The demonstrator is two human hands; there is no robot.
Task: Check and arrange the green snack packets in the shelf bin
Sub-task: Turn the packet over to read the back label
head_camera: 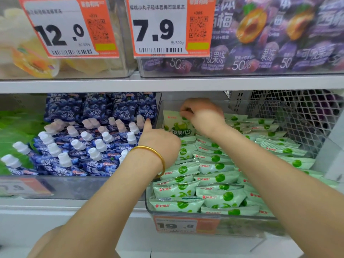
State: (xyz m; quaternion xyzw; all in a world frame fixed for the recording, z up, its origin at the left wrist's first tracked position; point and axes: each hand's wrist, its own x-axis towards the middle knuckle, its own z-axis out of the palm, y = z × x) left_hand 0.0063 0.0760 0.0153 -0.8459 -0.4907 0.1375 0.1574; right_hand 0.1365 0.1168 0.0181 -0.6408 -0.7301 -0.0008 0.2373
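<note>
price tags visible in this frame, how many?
4: the 12.0 tag upper left, the 7.9 tag upper middle, the 19.8 tag lower middle, a blurred tag lower left. More may be hidden.

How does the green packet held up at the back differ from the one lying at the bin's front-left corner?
The held packet stands upright, face toward the camera; the front packet lies down in the pile. The right hand pinches the held packet's top edge; nothing touches the front packet. Both are pale green with green fruit print, in one clear bin.
</note>
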